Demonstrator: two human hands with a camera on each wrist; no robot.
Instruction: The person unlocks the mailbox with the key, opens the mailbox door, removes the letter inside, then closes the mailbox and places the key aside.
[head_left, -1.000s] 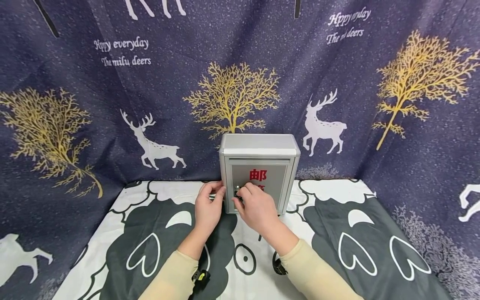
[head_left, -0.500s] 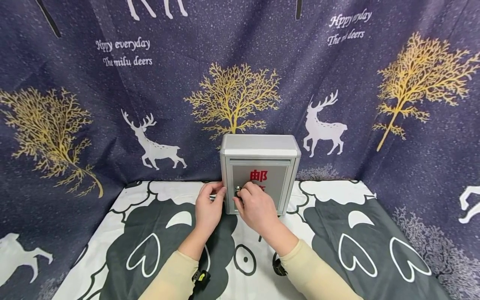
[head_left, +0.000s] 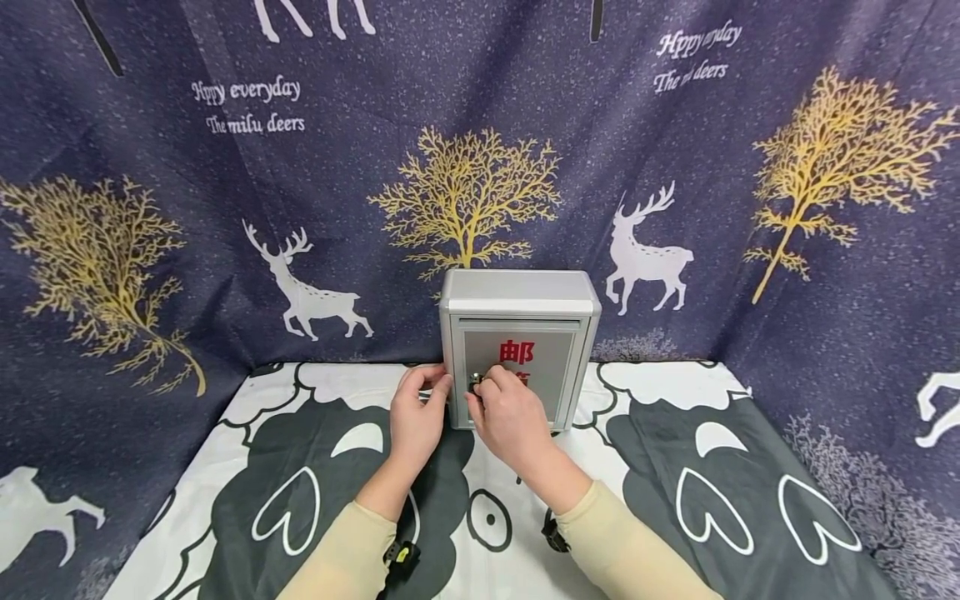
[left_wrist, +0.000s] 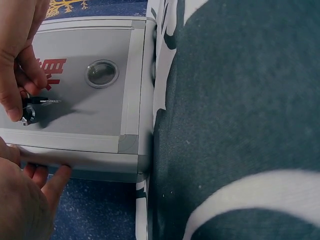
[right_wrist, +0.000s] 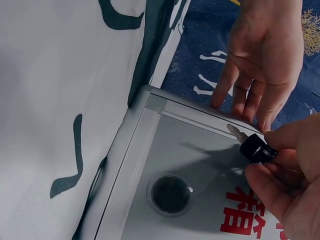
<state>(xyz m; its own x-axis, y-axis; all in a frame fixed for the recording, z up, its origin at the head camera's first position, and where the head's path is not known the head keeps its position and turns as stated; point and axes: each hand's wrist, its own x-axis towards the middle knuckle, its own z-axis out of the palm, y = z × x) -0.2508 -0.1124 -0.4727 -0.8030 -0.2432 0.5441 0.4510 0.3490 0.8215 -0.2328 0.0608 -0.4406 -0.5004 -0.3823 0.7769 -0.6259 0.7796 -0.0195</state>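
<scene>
A silver metal mailbox (head_left: 519, 292) with red characters stands upright in the head view. My right hand (head_left: 513, 417) is at the left part of its door and pinches a key by its black head at the lock (left_wrist: 29, 115). A bare key blade (right_wrist: 236, 132) sticks out beside the fingers in the right wrist view; the fingers partly hide the lock. My left hand (head_left: 418, 417) touches the mailbox's left side with fairly straight fingers (right_wrist: 225, 84), its thumb at the front edge.
A round clear window (right_wrist: 171, 194) sits low in the door. A mail slot (head_left: 519, 324) runs across its top. The table is covered by a black and white cartoon cloth (head_left: 315, 467). Close behind the mailbox hangs a dark blue curtain (head_left: 337, 167) with deer and trees.
My right hand has turned slightly at the lock, and more of the lower red character shows. My left hand and the mailbox have stayed in place.
</scene>
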